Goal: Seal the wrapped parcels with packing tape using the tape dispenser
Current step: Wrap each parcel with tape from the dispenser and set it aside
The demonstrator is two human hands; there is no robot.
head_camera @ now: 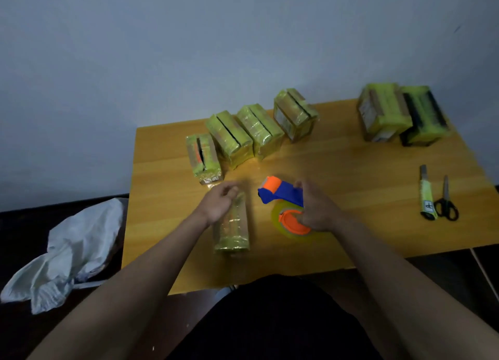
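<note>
Gripped loosely under the left hand (pixel 220 201) is the far end of a wrapped parcel (pixel 232 226) lying flat on the bench (pixel 351 170); whether the fingers are closed on it or merely resting there cannot be told through the blur. Off the bench's left edge, a crumpled white bag (pixel 67 251) is seen on a dark surface.

Just right of the parcel, the tape dispenser (pixel 283 197) is held in the right hand (pixel 316 208), the fingers being wrapped over its blue handle and orange hub, with the yellowish tape roll (pixel 278 219) beneath. The dispenser is not touching the parcel, and no strip of tape can be made out between them.

Behind the hands, a row of four parcels (pixel 243 138) is stood near the bench's far edge, and two more parcels (pixel 399 114) are set at the far right corner. All look glossy, but sealed or unsealed cannot be judged from here. The parcel in hand appears yet to be taped, so the task is judged to be somewhere in the middle.

At the right, a utility knife (pixel 427 195) and scissors (pixel 447 201) lie side by side. The bench's near right corner is cut off by the forearm.
</note>
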